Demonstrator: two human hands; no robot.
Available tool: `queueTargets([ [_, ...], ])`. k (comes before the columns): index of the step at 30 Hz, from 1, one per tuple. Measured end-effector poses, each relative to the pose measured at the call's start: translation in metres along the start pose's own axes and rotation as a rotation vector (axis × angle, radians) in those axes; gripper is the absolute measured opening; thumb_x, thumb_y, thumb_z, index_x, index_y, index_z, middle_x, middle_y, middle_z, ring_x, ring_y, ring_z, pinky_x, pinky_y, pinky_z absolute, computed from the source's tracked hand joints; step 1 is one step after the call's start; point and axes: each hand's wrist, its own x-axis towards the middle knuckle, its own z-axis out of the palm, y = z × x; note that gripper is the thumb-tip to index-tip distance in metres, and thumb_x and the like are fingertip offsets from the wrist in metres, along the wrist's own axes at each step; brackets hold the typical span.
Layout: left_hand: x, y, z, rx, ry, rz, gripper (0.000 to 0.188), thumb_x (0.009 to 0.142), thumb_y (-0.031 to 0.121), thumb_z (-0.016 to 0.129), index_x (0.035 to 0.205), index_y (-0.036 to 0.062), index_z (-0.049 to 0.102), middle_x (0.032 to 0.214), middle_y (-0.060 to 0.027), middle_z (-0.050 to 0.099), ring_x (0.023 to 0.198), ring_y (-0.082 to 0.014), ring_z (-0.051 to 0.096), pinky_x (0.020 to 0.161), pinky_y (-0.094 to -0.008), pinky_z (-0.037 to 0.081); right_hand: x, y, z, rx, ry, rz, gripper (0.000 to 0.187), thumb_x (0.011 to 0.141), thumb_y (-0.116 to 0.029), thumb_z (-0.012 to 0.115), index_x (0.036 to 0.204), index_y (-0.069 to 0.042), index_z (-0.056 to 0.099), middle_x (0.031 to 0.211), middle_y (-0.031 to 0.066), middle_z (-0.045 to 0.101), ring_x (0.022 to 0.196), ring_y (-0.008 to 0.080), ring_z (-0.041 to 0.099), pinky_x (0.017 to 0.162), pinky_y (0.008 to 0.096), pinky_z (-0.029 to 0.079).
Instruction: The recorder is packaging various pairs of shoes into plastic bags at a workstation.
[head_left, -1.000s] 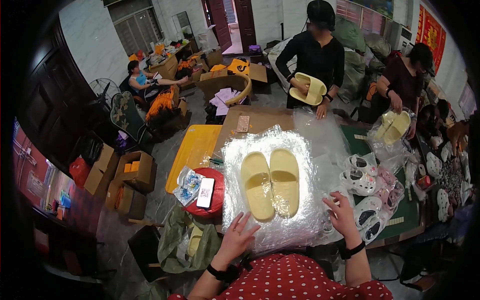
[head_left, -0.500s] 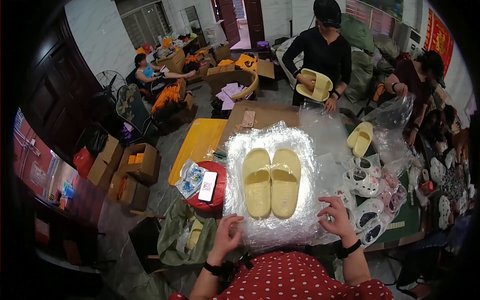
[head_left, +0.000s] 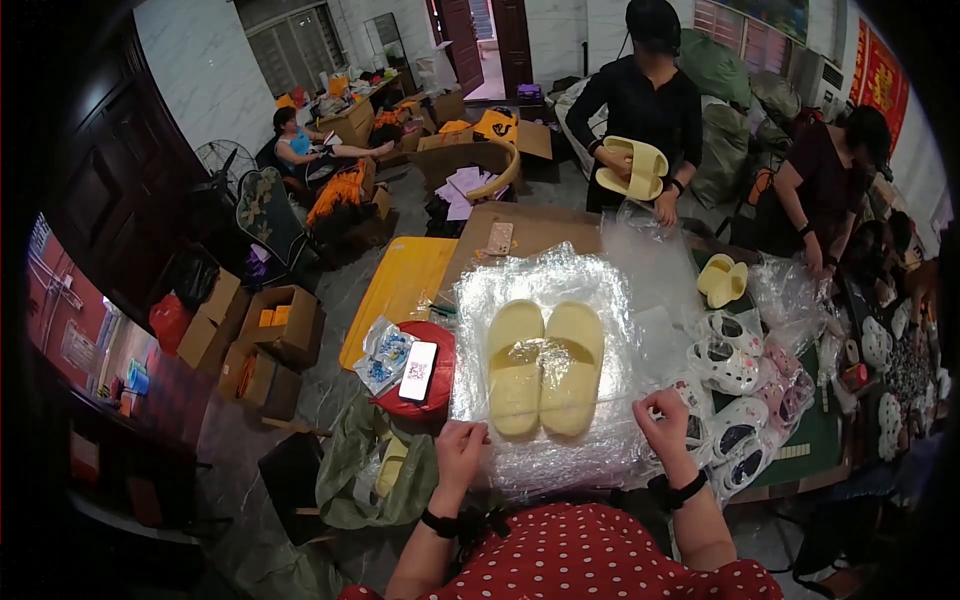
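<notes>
A pair of pale yellow slippers (head_left: pixel 544 375) lies side by side, toes away from me, on a stack of shiny transparent plastic sheets (head_left: pixel 610 300). My left hand (head_left: pixel 461 452) is closed at the stack's near left, its fingers pinching the edge of a transparent plastic sheet (head_left: pixel 560 408). On the near right, my right hand (head_left: pixel 664 424) pinches the same sheet. Its edge runs as a thin line across the heel ends of the slippers, between both hands. The exact grip of the fingertips is too small to make out.
White patterned clogs (head_left: pixel 735 430) in plastic lie to the right. A phone (head_left: pixel 418 371) rests on a red round stool (head_left: pixel 432 400) at left. Across the table, a person in black (head_left: pixel 650 100) holds a yellow slipper (head_left: pixel 632 168); another yellow pair (head_left: pixel 721 281) lies nearby.
Both my hands have closed from spread fingers into pinches, and a sheet edge now crosses the slippers. At the right, another person's hand and plastic have lowered.
</notes>
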Motion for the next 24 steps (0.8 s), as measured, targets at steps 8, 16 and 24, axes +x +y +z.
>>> queueTargets([
  [8,0.024,0.001,0.017,0.218,-0.093,-0.298,0.039,0.084,0.040,0.067,0.074,0.0026,0.071,0.057,-0.0074,0.065,0.055,-0.0197,0.065,0.056,-0.0326,0.048,0.003,0.017,0.021,-0.230,-0.079,0.300,0.025,0.075,-0.024,0.073,0.067,-0.002,0.063,0.060,0.0108,0.061,0.056,0.0283,0.059,0.057,0.0388,0.047],
  [16,0.026,0.002,0.018,0.276,-0.129,-0.368,0.041,0.083,0.044,0.066,0.070,0.0045,0.069,0.061,-0.0104,0.065,0.061,-0.0274,0.066,0.059,-0.0371,0.049,0.004,-0.055,0.027,-0.343,0.158,-0.274,0.026,0.075,-0.016,0.073,0.098,-0.010,0.061,0.095,0.0089,0.057,0.090,0.0292,0.054,0.076,0.0379,0.045],
  [24,0.023,0.005,0.023,0.328,0.061,-0.109,0.036,0.080,0.036,0.070,0.098,0.0047,0.065,0.083,-0.0137,0.067,0.072,-0.0317,0.065,0.065,-0.0419,0.050,-0.002,-0.018,0.063,-0.246,-0.172,-0.040,0.030,0.076,-0.023,0.074,0.099,-0.008,0.062,0.091,0.0093,0.057,0.087,0.0293,0.055,0.076,0.0403,0.045],
])
